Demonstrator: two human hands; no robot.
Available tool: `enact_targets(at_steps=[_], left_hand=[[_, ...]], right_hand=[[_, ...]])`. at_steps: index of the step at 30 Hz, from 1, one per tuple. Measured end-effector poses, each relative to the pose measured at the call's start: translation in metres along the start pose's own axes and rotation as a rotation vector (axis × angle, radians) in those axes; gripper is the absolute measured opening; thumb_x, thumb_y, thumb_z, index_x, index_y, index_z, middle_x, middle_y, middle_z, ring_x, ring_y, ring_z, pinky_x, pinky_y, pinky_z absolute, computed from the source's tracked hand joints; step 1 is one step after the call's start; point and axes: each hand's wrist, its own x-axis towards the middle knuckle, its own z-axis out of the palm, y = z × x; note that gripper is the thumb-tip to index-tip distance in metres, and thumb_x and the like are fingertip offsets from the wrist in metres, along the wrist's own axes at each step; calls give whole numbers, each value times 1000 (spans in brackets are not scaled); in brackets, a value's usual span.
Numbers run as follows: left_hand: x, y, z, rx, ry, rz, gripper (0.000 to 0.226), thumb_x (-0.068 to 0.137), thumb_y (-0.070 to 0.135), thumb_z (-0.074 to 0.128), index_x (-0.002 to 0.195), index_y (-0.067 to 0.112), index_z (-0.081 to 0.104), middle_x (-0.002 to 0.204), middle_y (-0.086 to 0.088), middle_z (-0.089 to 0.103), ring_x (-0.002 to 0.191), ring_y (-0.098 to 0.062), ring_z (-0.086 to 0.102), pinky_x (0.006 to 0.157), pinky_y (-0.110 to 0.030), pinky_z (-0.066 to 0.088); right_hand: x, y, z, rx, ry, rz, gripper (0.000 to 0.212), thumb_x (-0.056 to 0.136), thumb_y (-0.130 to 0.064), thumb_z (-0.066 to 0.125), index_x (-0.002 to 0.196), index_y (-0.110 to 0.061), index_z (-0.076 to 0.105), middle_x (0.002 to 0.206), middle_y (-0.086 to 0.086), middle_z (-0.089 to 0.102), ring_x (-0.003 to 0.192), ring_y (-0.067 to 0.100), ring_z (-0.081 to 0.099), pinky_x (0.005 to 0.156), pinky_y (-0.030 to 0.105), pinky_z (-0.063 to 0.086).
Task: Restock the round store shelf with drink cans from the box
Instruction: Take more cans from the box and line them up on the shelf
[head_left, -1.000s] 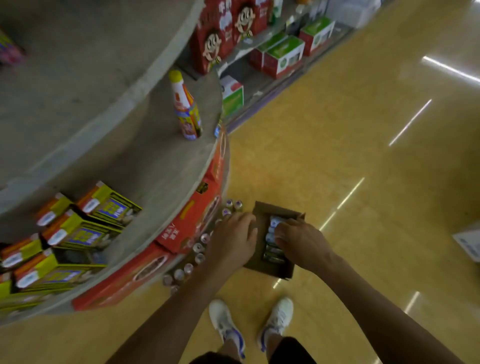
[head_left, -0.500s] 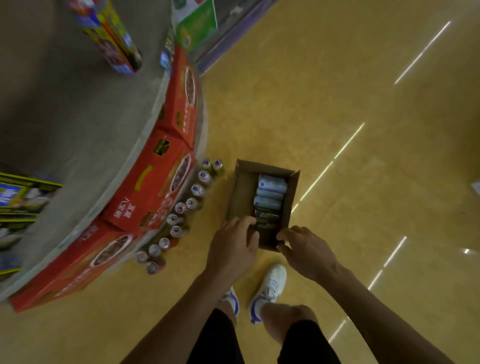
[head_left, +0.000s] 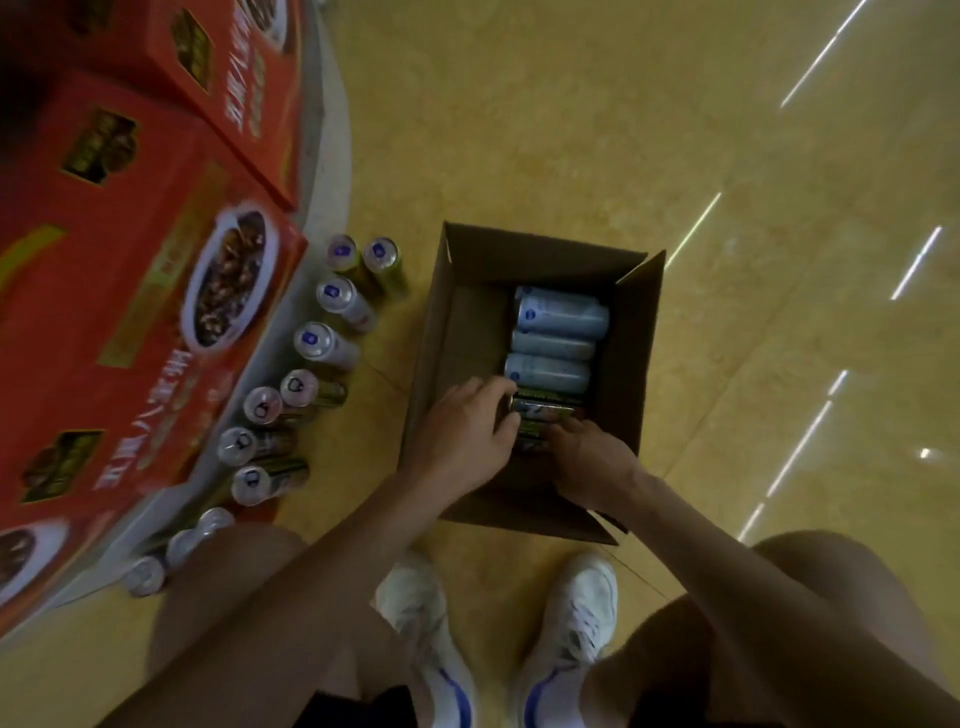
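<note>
Drink cans (head_left: 558, 319) are seen lying on their sides in the open cardboard box (head_left: 631, 332) on the floor (head_left: 571, 130), pale blue ones at the far end and a green can (head_left: 540, 410) nearer. The left hand (head_left: 462, 434) is curled over one end of the green can, its fingers closed on it, while the right hand (head_left: 592, 460) is laid on the other end; its finger state cannot be told. More cans (head_left: 322, 343) are stood in a curved row along the round shelf base (head_left: 324, 171), beneath red cartons (head_left: 140, 291).
</note>
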Motion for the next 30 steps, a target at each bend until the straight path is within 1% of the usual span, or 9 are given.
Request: enact_targets(at_steps=[4, 7, 10, 15, 18, 21, 23, 27, 30], left_hand=[[34, -35, 29, 25, -51, 20, 41, 101, 32, 55, 141, 26, 49, 134, 1, 55, 124, -18, 51, 92, -30, 44], [55, -45, 39, 44, -91, 50, 43, 101, 33, 56, 143, 26, 47, 139, 0, 52, 129, -19, 48, 95, -31, 42], [72, -50, 39, 62, -108, 59, 44, 101, 35, 56, 143, 26, 47, 138, -1, 52, 126, -18, 51, 88, -28, 39], [78, -47, 35, 79, -95, 63, 48, 101, 34, 58, 145, 24, 45, 139, -3, 52, 127, -21, 51, 96, -35, 43], [79, -46, 39, 106, -107, 85, 48, 100, 34, 59, 145, 24, 45, 136, -3, 53, 125, -20, 51, 94, -33, 44], [80, -45, 46, 140, -132, 90, 50, 100, 33, 59, 146, 23, 44, 136, -3, 52, 124, -20, 51, 92, -30, 42], [80, -45, 45, 136, -134, 87, 50, 100, 33, 58, 147, 24, 43, 137, -2, 52, 124, -19, 51, 90, -29, 41], [80, -49, 42, 76, -156, 47, 48, 100, 34, 58, 145, 25, 44, 136, -2, 52, 123, -19, 52, 91, -31, 43], [81, -55, 40, 46, -154, 26, 46, 100, 35, 59, 143, 26, 46, 136, -1, 54, 124, -19, 52, 93, -32, 43]], right_hand=[[50, 15, 40, -22, -18, 37, 68, 98, -33, 59, 156, -20, 25, 157, 10, 35, 142, 31, 38, 112, 44, 41], [72, 25, 70, -23, 1, 67, 69, 98, -31, 59, 156, -19, 23, 158, 11, 30, 145, 34, 29, 114, 46, 37], [86, 31, 90, -59, -10, 95, 69, 97, -30, 61, 155, -16, 26, 159, 12, 27, 147, 37, 22, 115, 47, 34], [94, 33, 96, -46, 19, 117, 66, 96, -34, 62, 152, -16, 32, 157, 10, 29, 143, 34, 29, 109, 47, 40], [99, 28, 103, -137, 4, 133, 56, 98, -28, 59, 147, -10, 39, 153, 15, 29, 139, 37, 34, 107, 46, 42], [106, 24, 111, -192, -4, 174, 51, 101, -22, 51, 147, -8, 37, 153, 18, 26, 135, 38, 38, 104, 44, 44], [108, 23, 111, -184, -8, 199, 50, 101, -22, 49, 147, -8, 34, 153, 16, 33, 133, 35, 43, 101, 42, 44], [104, 23, 98, -53, -78, 249, 65, 91, -39, 68, 145, -15, 40, 141, 10, 53, 126, 29, 56, 97, 39, 49], [97, 19, 82, 111, -100, 236, 66, 93, -49, 64, 143, -13, 41, 137, 12, 58, 122, 31, 59, 96, 38, 50]])
